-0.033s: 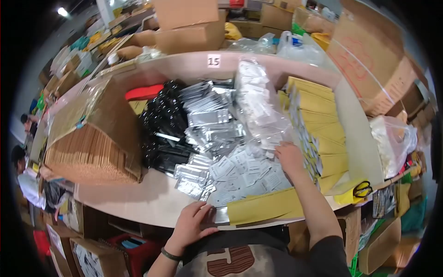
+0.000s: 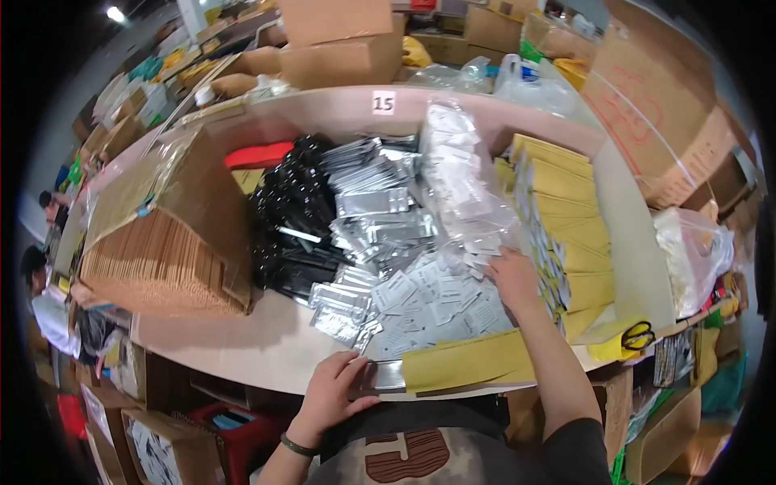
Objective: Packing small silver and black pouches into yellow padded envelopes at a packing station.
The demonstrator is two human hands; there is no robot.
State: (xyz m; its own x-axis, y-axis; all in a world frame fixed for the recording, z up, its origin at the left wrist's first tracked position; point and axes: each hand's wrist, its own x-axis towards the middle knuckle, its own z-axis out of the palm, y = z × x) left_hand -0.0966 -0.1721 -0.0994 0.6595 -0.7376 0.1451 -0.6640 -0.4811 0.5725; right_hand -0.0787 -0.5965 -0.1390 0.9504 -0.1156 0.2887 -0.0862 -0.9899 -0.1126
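My left hand (image 2: 330, 391) rests at the table's front edge, thumb and fingers around the left end of a flat silver packet (image 2: 389, 375). The packet meets the left end of a yellow envelope (image 2: 462, 364) lying along that edge. My right hand (image 2: 515, 280) reaches past the envelope to the pile of small white printed packets (image 2: 436, 301), by a clear plastic bag (image 2: 457, 174) full of white packets. Its fingers are bent together; what they grip, if anything, is hidden. Silver packets (image 2: 373, 202) and glossy black wrapped items (image 2: 295, 198) are heaped farther left.
An open carton (image 2: 174, 186) packed with brown cardboard sheets stands on the left. Yellow envelopes (image 2: 572, 212) are stacked on the right, inside the table's raised rim (image 2: 643, 250). Black-handled scissors (image 2: 638, 335) hang at the right front corner. Large cartons (image 2: 339, 61) stand beyond the rim.
The whole view has shifted slightly, so the table's contents sit a little farther right and higher. Both hands keep nearly the same places and poses.
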